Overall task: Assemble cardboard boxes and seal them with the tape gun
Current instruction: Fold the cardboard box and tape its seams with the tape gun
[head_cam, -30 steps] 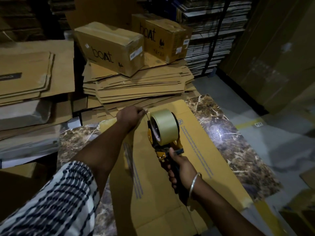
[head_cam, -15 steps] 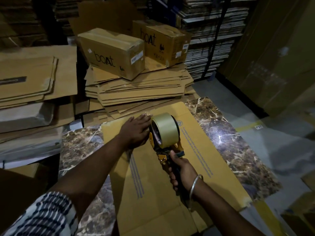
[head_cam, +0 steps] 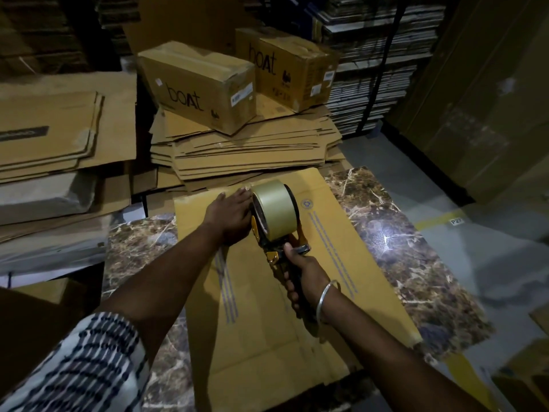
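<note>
A flattened cardboard box (head_cam: 332, 257) lies lengthwise on the marble table (head_cam: 416, 248). My right hand (head_cam: 303, 272) grips the handle of a yellow and black tape gun (head_cam: 276, 221) that carries a tan tape roll; the gun stands near the far end of the cardboard. My left hand (head_cam: 230, 215) lies flat on the cardboard just left of the roll, fingers straight and pointing toward the far edge. Whether a tape strip runs under the fingers is too dim to tell.
Beyond the table a stack of flat cardboard sheets (head_cam: 243, 150) bears two assembled "boat" boxes (head_cam: 196, 84) (head_cam: 291, 66). More flat cardboard piles (head_cam: 59, 123) sit to the left. Shelves of stacked sheets (head_cam: 374, 69) stand behind; grey floor (head_cam: 490, 263) lies to the right.
My left hand went from curled, pinching at the roll's front, to flat on the cardboard. The tape gun stayed near the far end.
</note>
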Demonstrator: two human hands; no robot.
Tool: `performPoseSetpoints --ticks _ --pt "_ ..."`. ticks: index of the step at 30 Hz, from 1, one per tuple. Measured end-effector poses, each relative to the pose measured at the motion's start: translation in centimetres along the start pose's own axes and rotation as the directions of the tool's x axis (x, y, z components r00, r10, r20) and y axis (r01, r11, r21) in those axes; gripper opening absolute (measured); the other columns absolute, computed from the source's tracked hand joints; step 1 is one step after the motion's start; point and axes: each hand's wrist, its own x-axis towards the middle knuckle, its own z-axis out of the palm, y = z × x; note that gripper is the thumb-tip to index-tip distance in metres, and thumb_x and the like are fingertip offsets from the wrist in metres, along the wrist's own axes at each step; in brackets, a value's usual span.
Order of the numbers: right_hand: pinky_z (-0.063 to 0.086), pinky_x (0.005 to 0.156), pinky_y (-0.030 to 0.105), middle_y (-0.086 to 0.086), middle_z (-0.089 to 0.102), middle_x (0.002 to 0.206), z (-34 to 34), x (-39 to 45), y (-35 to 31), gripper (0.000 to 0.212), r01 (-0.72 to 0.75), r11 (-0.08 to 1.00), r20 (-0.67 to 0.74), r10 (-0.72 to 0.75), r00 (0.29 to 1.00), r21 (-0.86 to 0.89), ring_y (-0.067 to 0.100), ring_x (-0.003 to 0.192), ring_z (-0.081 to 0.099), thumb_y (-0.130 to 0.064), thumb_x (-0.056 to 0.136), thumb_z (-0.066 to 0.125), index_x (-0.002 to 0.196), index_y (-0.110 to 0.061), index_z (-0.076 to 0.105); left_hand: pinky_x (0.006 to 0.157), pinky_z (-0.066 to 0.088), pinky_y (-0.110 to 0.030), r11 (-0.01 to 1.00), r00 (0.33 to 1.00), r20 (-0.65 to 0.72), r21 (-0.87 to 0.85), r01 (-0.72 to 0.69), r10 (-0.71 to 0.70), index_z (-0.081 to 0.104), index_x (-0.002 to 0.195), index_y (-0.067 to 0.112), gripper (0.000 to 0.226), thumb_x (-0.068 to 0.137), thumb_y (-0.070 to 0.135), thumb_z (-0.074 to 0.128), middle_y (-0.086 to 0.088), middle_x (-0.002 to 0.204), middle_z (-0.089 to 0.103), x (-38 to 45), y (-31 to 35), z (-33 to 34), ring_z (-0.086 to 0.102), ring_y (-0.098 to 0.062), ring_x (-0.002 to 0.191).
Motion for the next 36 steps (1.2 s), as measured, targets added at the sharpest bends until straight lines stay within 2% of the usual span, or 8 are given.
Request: performPoseSetpoints --ticks 8,12,17,21,24,27,30,36 --pt "0.025 0.046 0.025 0.005 0.039 0.054 0.0 -1.3 0.7 0.061 0.04 0.998 0.005 -0.04 0.999 0.041 0.018 0.041 0.03 -0.066 0.092 0.051 0.058 -0.016 0.046 0.116 0.011 -0.066 0.994 0.994 0.038 -0.033 0.104 -0.103 0.022 0.156 0.036 0.06 0.1 0.057 0.021 0.014 0.165 0.015 0.4 -0.5 0.3 0.007 -0.01 0.153" --pt "0.022 0.047 0.026 0.005 0.037 0.054 -0.8 -2.9 2.9 0.061 0.031 0.998 0.009 -0.032 0.999 0.06 0.018 0.042 0.028 -0.068 0.09 0.053 0.056 -0.018 0.046 0.112 0.011 -0.071 0.993 0.994 0.041 -0.048 0.107 -0.105 0.006 0.157 0.045 0.063 0.098 0.065 0.015 0.02 0.166 0.003 -0.3 -0.2 0.2 0.001 -0.012 0.154" --pt "0.023 0.046 0.026 0.008 0.037 0.051 -2.7 -5.6 6.4 0.065 0.056 0.997 0.023 -0.057 0.998 0.05 0.018 0.039 0.029 -0.074 0.078 0.056 0.058 -0.013 0.047 0.113 0.003 -0.072 0.981 0.98 0.103 -0.074 0.178 -0.17 -0.005 0.156 0.045 0.062 0.101 0.063 0.018 0.019 0.165 -0.008 -0.1 0.6 0.1 -0.008 -0.018 0.154" --pt "0.024 0.046 0.023 0.008 0.038 0.051 -3.0 -6.6 6.8 0.065 0.045 0.995 0.032 -0.048 0.998 0.089 0.018 0.038 0.031 -0.075 0.071 0.057 0.059 -0.012 0.048 0.117 0.003 -0.064 0.966 0.975 0.031 -0.136 0.222 -0.219 0.004 0.159 0.034 0.062 0.104 0.055 0.02 0.01 0.167 0.006 -1.1 1.9 0.0 0.0 -0.021 0.154" --pt "0.025 0.045 0.021 0.008 0.037 0.051 -3.0 -6.8 6.5 0.064 0.037 0.995 0.046 -0.041 0.998 0.088 0.018 0.038 0.031 -0.072 0.079 0.054 0.055 -0.013 0.045 0.119 0.009 -0.057 0.979 0.994 -0.098 -0.201 0.033 -0.054 0.016 0.159 0.029 0.059 0.104 0.049 0.026 0.004 0.166 0.019 -3.8 3.2 1.2 0.01 -0.021 0.154" --pt "0.026 0.045 0.022 0.009 0.036 0.05 -2.7 -6.6 6.6 0.066 0.06 0.997 0.035 -0.062 0.997 0.053 0.019 0.037 0.032 -0.069 0.086 0.053 0.052 -0.013 0.043 0.117 0.007 -0.06 0.963 0.99 -0.033 -0.23 -0.139 0.135 0.025 0.155 0.041 0.073 0.09 0.072 0.011 0.011 0.166 0.016 -5.5 3.8 2.0 0.009 -0.018 0.154" --pt "0.027 0.044 0.023 0.01 0.036 0.051 -2.6 -6.2 6.5 0.064 0.066 0.997 0.027 -0.067 0.997 0.047 0.02 0.037 0.033 -0.065 0.088 0.054 0.055 -0.011 0.044 0.116 0.005 -0.065 0.979 0.996 0.004 -0.183 -0.088 0.091 0.018 0.155 0.046 0.098 0.072 0.092 -0.006 0.017 0.165 0.01 -5.5 3.6 2.0 0.006 -0.015 0.154" --pt "0.026 0.044 0.023 0.01 0.037 0.051 -2.4 -4.8 5.6 0.063 0.078 0.996 0.012 -0.078 0.997 0.036 0.019 0.037 0.033 -0.065 0.09 0.055 0.057 -0.011 0.046 0.113 0.003 -0.071 0.998 0.996 0.084 -0.069 -0.012 0.018 0.005 0.153 0.053 0.074 0.087 0.083 0.014 0.021 0.165 -0.003 -4.0 2.8 1.8 -0.002 -0.017 0.154"
